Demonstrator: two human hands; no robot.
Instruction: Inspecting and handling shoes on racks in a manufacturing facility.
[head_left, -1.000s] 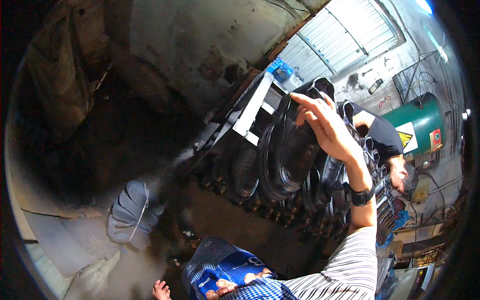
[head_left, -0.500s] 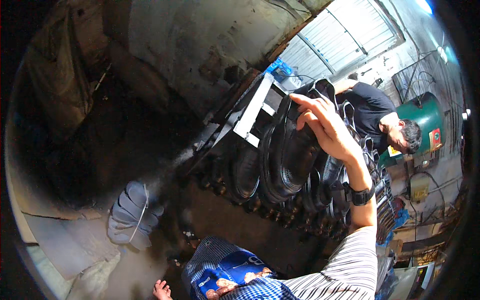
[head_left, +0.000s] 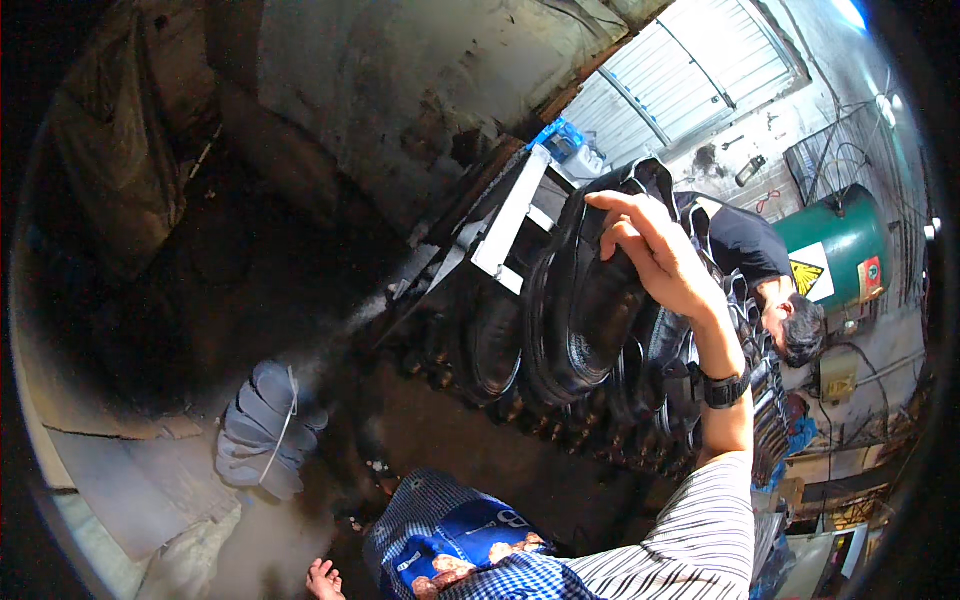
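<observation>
My right hand (head_left: 660, 255), with a black watch (head_left: 722, 388) on its wrist, lies over a shiny black leather shoe (head_left: 580, 310). The fingers are bent and apart, the index finger stretched across the shoe's upper; the thumb is hard to make out. That shoe is among many similar black shoes (head_left: 492, 345) in a packed row running off to the right. Low at the bottom edge, my left hand (head_left: 325, 580) hangs with loosely curled, separated fingers and nothing visible in it. A blue checked apron (head_left: 450, 530) covers my front.
A white metal frame (head_left: 512, 222) stands at the row's far end. A tied bundle of grey sole-shaped pieces (head_left: 265, 430) lies at lower left, beside flat sheets (head_left: 140, 490). Beyond the shoes, a person in a dark top (head_left: 745, 240) bends near a green tank (head_left: 845, 240).
The other person has bent lower, with the head shifted down in the picture, uncovering more of the tank and its yellow label. Both my hands stay nearly where they were.
</observation>
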